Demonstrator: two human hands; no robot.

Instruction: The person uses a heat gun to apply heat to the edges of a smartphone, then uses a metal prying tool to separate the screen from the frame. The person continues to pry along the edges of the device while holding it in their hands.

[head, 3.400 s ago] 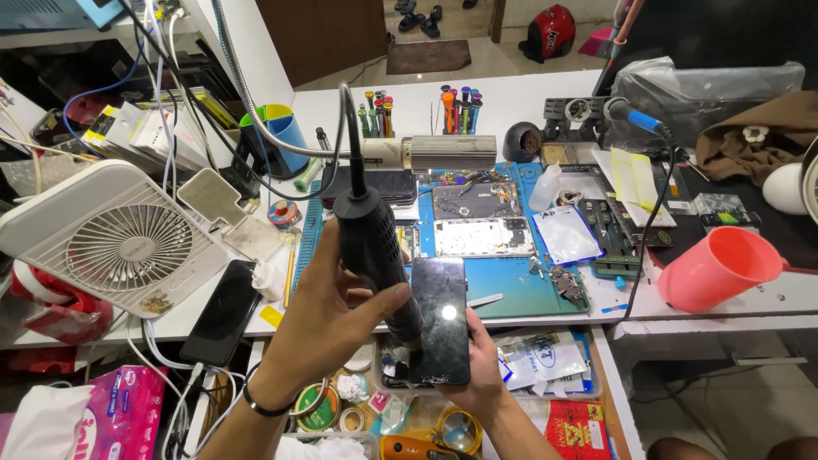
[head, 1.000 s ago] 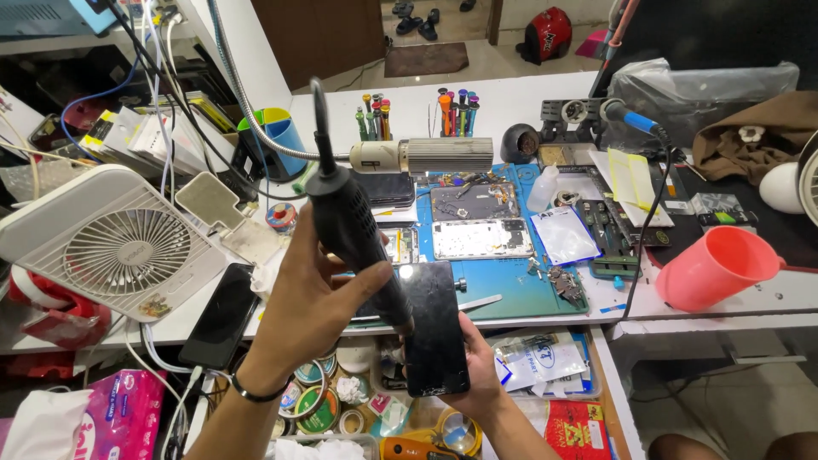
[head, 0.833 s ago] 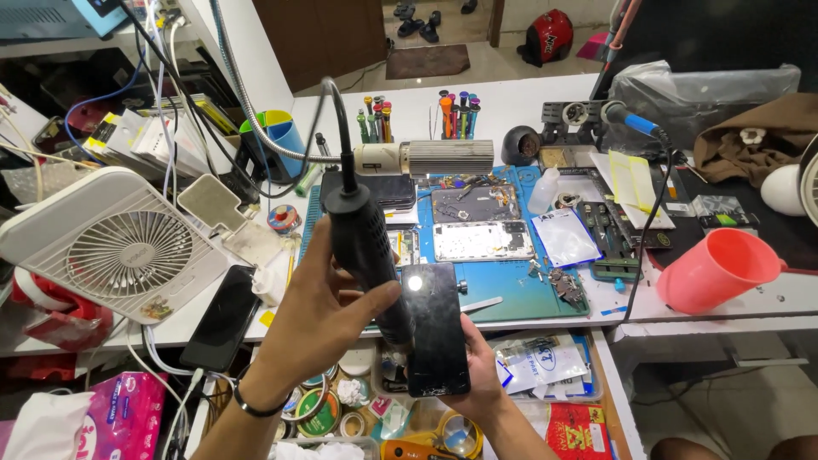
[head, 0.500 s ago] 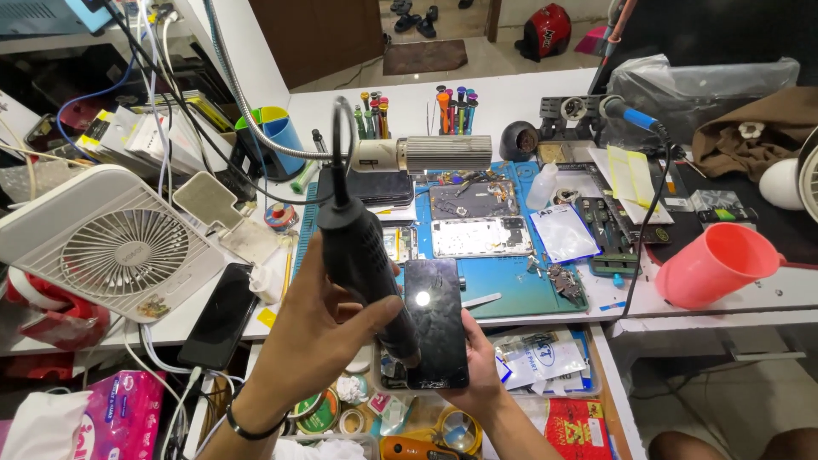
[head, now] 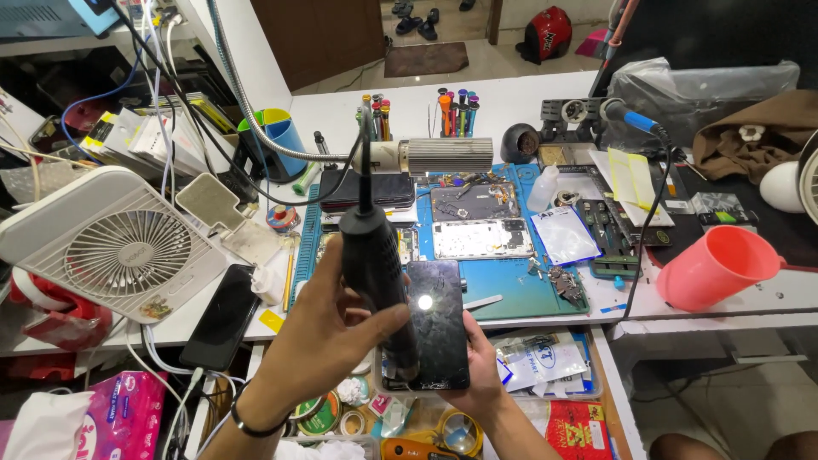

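left hand [head: 319,341] gripping one black tool [head: 379,281], tip on the phone | right hand [head: 477,375] holding one phone [head: 437,324] off the tabletop's front edge | one fan [head: 128,251] left | one pink cup [head: 711,268] right

The fan [head: 128,251] stands left of the work mat [head: 503,285], the cup [head: 716,268] to its right.

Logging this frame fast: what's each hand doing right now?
Left hand: closed around the black corded tool.
Right hand: holding the dark phone from underneath.
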